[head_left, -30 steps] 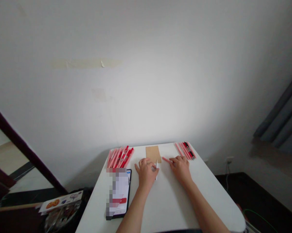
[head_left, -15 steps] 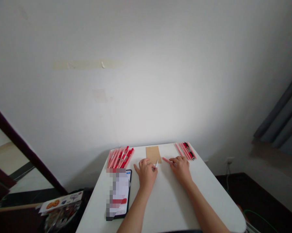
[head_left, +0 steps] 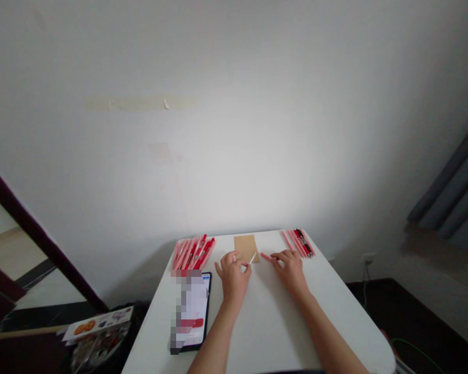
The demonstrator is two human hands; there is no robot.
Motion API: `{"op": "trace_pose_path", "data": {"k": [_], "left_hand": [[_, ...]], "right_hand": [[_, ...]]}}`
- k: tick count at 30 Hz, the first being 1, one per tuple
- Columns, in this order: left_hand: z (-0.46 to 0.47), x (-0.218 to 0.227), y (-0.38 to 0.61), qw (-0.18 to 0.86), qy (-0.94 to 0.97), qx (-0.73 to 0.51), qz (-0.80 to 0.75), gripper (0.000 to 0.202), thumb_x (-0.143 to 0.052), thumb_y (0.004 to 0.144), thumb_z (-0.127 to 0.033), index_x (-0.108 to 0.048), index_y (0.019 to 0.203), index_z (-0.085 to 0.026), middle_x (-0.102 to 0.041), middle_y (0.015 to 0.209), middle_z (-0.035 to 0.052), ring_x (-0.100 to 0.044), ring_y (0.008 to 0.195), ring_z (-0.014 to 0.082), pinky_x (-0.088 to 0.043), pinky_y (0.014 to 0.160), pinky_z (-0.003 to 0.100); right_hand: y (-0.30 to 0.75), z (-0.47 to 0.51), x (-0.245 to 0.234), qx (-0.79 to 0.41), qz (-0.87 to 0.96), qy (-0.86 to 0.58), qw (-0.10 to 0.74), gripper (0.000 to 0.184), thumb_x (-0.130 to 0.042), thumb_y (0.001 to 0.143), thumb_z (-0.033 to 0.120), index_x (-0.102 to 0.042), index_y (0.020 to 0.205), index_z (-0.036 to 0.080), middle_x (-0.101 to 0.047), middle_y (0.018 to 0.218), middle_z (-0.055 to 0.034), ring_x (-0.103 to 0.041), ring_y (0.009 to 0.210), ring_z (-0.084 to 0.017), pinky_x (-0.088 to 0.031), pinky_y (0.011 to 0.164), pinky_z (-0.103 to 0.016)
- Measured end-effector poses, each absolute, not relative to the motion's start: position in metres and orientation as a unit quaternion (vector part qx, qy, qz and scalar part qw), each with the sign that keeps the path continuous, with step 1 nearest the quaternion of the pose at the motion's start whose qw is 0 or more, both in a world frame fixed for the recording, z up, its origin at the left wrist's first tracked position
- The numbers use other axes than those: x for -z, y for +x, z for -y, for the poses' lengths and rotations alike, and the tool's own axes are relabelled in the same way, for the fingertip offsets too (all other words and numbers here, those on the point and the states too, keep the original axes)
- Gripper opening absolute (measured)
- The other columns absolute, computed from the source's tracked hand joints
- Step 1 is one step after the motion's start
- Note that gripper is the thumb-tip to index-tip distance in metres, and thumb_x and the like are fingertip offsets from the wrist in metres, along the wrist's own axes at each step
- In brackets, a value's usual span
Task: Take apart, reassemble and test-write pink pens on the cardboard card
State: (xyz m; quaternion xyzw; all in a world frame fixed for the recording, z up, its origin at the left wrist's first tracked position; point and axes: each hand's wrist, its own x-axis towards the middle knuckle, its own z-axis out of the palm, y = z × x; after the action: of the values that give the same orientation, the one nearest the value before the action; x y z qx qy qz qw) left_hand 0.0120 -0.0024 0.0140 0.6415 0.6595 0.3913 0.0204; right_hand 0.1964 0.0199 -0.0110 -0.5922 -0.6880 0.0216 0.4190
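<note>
My left hand (head_left: 235, 279) pinches a thin white stick that looks like a pen refill (head_left: 253, 257) between thumb and fingertips. The stick slants up and right over the lower edge of a brown card or notebook (head_left: 246, 245). My right hand (head_left: 291, 271) grips a pink pen barrel (head_left: 265, 256), whose end points left toward the card. A small gap separates the refill from the barrel. The rest of the barrel is covered by my right fingers.
Several pink and red pens (head_left: 194, 253) are heaped at the table's far left. Further pink, red and black pens (head_left: 299, 242) lie in a row at the far right. A phone (head_left: 197, 311) lies left of my left arm on the white table (head_left: 272, 332). Behind stands a wall.
My left hand has shifted slightly left, and the refill in it now tilts more to the right. The right hand with the pink barrel has hardly moved.
</note>
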Motion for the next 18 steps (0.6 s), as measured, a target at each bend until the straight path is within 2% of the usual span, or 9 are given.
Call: {"op": "trace_pose_path", "data": {"k": [6, 18], "left_hand": [[0.0026, -0.0159, 0.0145, 0.034, 0.681, -0.419, -0.599, 0.007, -0.066, 0.075, -0.021, -0.07, 0.071, -0.025, -0.059, 0.118, 0.0044, -0.047, 0.12, 0.0245, -0.023, 0.11, 0.06], [0.0013, -0.0112, 0.0169, 0.039, 0.727, -0.411, -0.549, 0.007, -0.064, 0.079, -0.026, -0.071, 0.077, -0.028, -0.059, 0.122, 0.0025, -0.046, 0.123, 0.0224, -0.022, 0.113, 0.055]], "right_hand": [[0.1923, -0.0229, 0.0081, -0.05, 0.695, -0.527, 0.487, 0.04, -0.05, 0.088, 0.055, -0.074, 0.08, 0.024, -0.067, 0.081, -0.0069, -0.054, 0.087, -0.023, -0.038, 0.084, -0.037], [0.1873, -0.0223, 0.0022, -0.16, 0.673, -0.52, 0.5, 0.052, -0.046, 0.083, 0.067, -0.075, 0.076, 0.025, -0.068, 0.087, -0.0078, -0.057, 0.094, -0.024, -0.037, 0.092, -0.04]]}}
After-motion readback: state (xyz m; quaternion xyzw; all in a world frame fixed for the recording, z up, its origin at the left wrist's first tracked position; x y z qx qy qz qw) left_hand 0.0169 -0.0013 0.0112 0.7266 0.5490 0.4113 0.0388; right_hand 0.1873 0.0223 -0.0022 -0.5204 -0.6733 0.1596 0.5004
